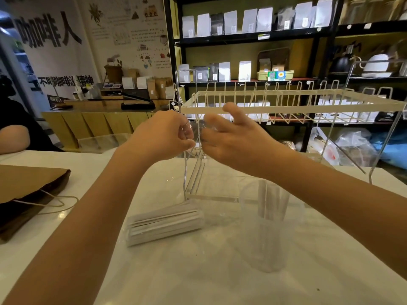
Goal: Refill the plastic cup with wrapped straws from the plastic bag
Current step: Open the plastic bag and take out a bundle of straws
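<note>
A bundle of white wrapped straws point(165, 223) lies on its side on the white table, inside a clear plastic bag. To its right stands the clear plastic cup point(264, 223), upright, with a few wrapped straws in it. My left hand point(163, 133) and my right hand point(229, 142) are raised close together above the table, behind the bundle. Both pinch a small piece of clear plastic film point(196, 132) between them; it is blurred and hard to make out. The other fingers of my right hand are spread.
A white wire rack point(286, 93) on clear acrylic legs stands just behind my hands. A brown paper bag point(26, 194) with string handles lies at the left. A person's arm point(13, 137) rests at the far left edge. Shelves of pouches fill the background.
</note>
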